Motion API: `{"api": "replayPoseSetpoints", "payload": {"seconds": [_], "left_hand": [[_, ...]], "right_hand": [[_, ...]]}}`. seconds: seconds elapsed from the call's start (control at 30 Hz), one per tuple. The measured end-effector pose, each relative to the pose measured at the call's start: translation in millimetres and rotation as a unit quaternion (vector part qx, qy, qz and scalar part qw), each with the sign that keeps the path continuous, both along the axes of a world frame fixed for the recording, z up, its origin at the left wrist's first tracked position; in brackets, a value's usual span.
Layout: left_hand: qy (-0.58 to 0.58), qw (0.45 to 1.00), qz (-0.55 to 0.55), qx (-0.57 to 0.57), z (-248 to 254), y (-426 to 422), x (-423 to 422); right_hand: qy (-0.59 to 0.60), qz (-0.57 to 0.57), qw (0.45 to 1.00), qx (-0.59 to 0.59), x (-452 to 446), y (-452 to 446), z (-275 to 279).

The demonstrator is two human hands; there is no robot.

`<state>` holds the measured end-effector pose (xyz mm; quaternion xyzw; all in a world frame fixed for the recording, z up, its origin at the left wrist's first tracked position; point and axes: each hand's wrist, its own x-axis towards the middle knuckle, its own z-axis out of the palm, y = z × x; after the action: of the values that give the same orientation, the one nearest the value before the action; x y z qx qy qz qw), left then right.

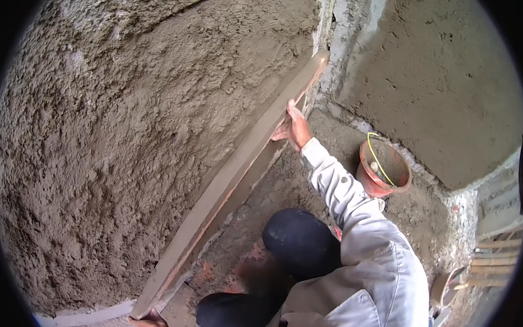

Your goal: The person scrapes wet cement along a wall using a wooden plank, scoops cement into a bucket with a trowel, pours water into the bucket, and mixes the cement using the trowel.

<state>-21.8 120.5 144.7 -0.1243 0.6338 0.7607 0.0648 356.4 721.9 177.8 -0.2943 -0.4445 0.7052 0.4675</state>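
Note:
A long straight board, coated with grey mortar, lies slantwise against the rough wet mortar wall. Near its upper end my right hand grips the lower edge, thumb on the board's face and the other fingers partly hidden beneath. At the board's bottom end, my left hand holds the edge from below, mostly cut off by the frame. Smoother mortar shows under the board, along the foot of the wall.
A red bucket with a yellow handle stands on the mortar-strewn floor beside the smoother right wall. My bent knees in dark trousers are below. Bamboo poles and another container lie at the lower right.

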Motion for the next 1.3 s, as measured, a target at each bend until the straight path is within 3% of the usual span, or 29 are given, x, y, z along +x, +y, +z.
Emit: {"api": "replayPoseSetpoints", "payload": {"seconds": [0.1,0.17,0.33,0.47,0.57,0.6,0.7,0.83,0.97,1.03,1.07,1.13,1.17,1.27,1.3], "left_hand": [[-0.018,0.996,0.031,0.086,32.6,40.1,25.2],[-0.03,0.995,0.066,0.066,42.0,49.2,31.3],[-0.06,0.985,0.144,0.074,27.3,23.7,5.7],[-0.029,0.995,0.07,0.07,-66.3,-107.1,-88.8],[-0.004,0.991,0.135,-0.004,-39.4,-73.6,-57.0],[0.021,0.988,0.109,-0.105,-39.1,-77.6,-57.3],[0.054,0.995,0.074,0.031,-18.1,-37.5,-30.7],[-0.039,0.987,0.115,0.102,38.9,62.0,16.6],[-0.02,0.993,0.041,0.109,62.5,116.4,63.5],[-0.036,0.988,0.039,0.145,60.5,116.7,61.2],[-0.028,0.991,0.063,0.117,95.0,156.7,96.2],[-0.018,0.986,-0.056,0.153,66.9,119.0,72.3],[-0.03,0.988,-0.04,0.144,75.8,126.3,80.5],[-0.033,0.995,-0.016,0.096,66.8,109.0,70.6],[-0.031,0.994,-0.016,0.103,60.5,99.4,61.6]], "right_hand": [[0.007,-0.022,0.999,0.032,14.3,34.4,38.3],[-0.007,-0.023,1.0,0.018,16.8,35.7,42.5],[0.001,-0.016,1.0,0.024,-3.2,-2.5,46.6],[0.068,-0.028,0.997,0.005,-22.9,-28.0,36.8],[0.088,-0.035,0.996,0.004,-20.8,-14.9,45.0],[0.094,-0.038,0.995,0.004,-17.0,-7.6,49.3],[0.1,-0.06,0.993,0.023,-2.0,22.5,73.9],[0.091,-0.095,0.987,0.092,22.1,74.2,122.0],[0.089,-0.067,0.969,0.22,50.9,124.9,174.3],[0.07,-0.066,0.978,0.187,55.5,123.3,179.8],[0.07,-0.079,0.977,0.183,57.2,123.7,180.4],[0.049,-0.058,0.989,0.13,65.0,137.9,177.5],[0.038,-0.051,0.986,0.156,69.2,142.9,175.7],[0.039,-0.146,0.985,0.086,43.3,119.3,178.0],[0.034,-0.093,0.99,0.098,70.2,161.2,154.9]]}}
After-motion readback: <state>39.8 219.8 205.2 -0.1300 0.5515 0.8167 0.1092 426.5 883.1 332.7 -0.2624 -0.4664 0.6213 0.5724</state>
